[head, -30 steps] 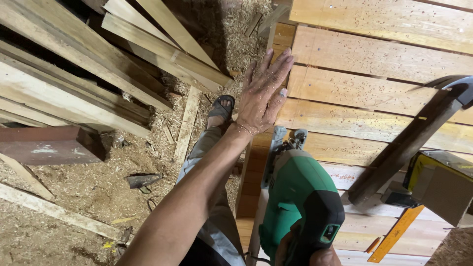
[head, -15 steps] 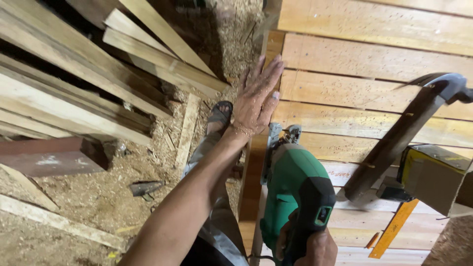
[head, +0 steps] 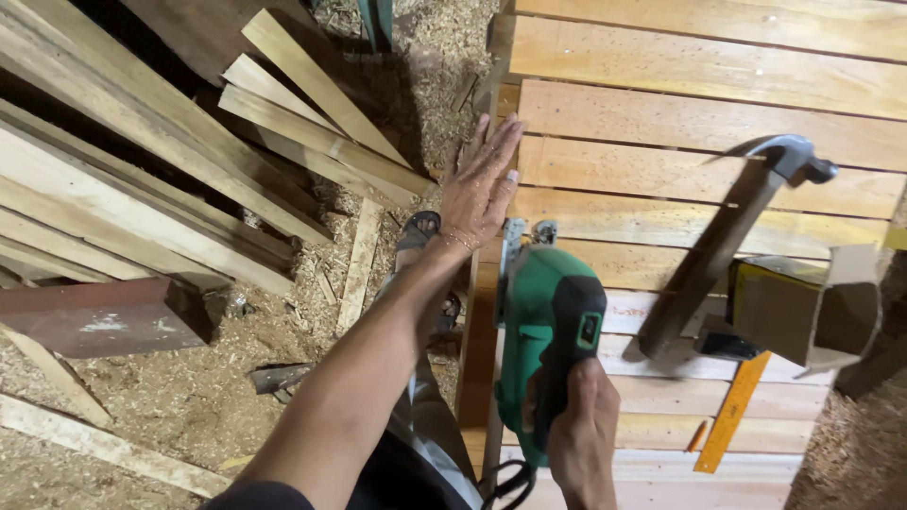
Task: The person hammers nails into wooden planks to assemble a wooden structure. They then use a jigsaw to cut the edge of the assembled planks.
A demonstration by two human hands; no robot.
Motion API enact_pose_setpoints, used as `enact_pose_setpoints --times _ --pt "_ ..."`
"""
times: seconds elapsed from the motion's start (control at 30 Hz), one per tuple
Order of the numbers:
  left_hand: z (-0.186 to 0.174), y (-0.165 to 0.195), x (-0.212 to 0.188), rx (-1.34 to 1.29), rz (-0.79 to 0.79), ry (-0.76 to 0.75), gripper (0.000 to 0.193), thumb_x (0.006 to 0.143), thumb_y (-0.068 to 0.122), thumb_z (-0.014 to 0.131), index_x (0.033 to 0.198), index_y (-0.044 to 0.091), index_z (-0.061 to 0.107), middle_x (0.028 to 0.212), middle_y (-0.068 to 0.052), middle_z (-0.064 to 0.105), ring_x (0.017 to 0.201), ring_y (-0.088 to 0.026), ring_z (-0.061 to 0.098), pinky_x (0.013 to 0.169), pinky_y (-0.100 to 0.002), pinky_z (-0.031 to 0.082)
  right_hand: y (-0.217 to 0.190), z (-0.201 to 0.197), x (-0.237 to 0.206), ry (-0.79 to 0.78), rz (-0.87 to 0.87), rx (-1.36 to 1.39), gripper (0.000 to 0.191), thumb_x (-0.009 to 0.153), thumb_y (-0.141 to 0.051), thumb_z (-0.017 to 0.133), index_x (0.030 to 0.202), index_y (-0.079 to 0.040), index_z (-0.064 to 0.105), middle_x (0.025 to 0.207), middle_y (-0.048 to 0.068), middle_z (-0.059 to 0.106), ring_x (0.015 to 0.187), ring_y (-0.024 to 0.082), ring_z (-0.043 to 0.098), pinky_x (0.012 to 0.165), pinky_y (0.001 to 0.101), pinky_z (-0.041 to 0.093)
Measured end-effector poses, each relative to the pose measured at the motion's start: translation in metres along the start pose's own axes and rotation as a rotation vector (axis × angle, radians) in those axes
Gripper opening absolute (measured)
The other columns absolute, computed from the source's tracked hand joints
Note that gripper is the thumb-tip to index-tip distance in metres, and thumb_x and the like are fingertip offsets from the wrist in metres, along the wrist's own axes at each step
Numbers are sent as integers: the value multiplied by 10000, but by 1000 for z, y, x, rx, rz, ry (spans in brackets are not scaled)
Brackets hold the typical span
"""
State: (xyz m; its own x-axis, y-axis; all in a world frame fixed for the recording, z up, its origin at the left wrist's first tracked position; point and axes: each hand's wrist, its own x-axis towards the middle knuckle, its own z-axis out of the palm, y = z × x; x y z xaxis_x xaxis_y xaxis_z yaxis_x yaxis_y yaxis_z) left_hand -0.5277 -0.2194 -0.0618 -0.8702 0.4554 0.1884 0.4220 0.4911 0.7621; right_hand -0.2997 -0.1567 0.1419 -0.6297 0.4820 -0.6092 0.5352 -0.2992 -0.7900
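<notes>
My right hand (head: 581,434) has its fingers wrapped around the black grip of the green saw (head: 543,349), which sits at the left edge of the slatted wooden panel (head: 699,123). My left hand (head: 482,184) lies flat and open ahead on that edge, holding nothing. I judge it should stay clear of the cutting line, pressing firmly.

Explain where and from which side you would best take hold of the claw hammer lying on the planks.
Grip the hammer by its dark handle near the lower end, coming from above: the handle lies flat and bare across the planks, while the head points away at the upper right.
</notes>
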Motion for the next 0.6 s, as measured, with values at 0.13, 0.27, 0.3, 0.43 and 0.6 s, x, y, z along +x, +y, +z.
enact_pose_setpoints --times 0.13,0.27,0.3,0.43,0.6 --pt "3 -5 1 19 4 -12 576 1116 528 271 1653 319 282 1727 69 307 1638 -268 248 1329 -628 158 -10 7 4 -4 -19 -6 628 1018 -566 349 984 16 582 615 100 601 449 174 558 400 313 453" --pt "4 -8 4 108 25 -12 593 1092 554 213 1640 334 268 1716 73 317 1630 -251 251 1325 -623 106 -16 10 6 -14 -44 -37 599 1043 -546 353 969 4 578 581 93 576 433 157 525 390 299 418" --pt "4 -9 4 93 40 -21 590 1103 540 212 1649 320 252 1721 59 306 1628 -264 238 1328 -612 109 -17 10 7 2 -41 -59 595 1039 -544 354 969 -3 591 588 85 577 434 153 525 392 299 420" --pt "1 -8 4 60 39 -53 559 1137 502 217 1659 304 243 1724 56 303 1632 -271 225 1346 -575 121 -21 10 8 8 -37 -113 594 1053 -547 343 924 -11 565 587 67 578 437 138 536 394 298 436" --pt "-11 -3 8 -13 1 -90 539 1134 488 191 1646 342 279 1715 89 330 1642 -262 226 1342 -508 215 -28 13 11 -1 -64 -151 609 1031 -568 317 927 -34 588 551 50 565 412 133 530 371 293 424"
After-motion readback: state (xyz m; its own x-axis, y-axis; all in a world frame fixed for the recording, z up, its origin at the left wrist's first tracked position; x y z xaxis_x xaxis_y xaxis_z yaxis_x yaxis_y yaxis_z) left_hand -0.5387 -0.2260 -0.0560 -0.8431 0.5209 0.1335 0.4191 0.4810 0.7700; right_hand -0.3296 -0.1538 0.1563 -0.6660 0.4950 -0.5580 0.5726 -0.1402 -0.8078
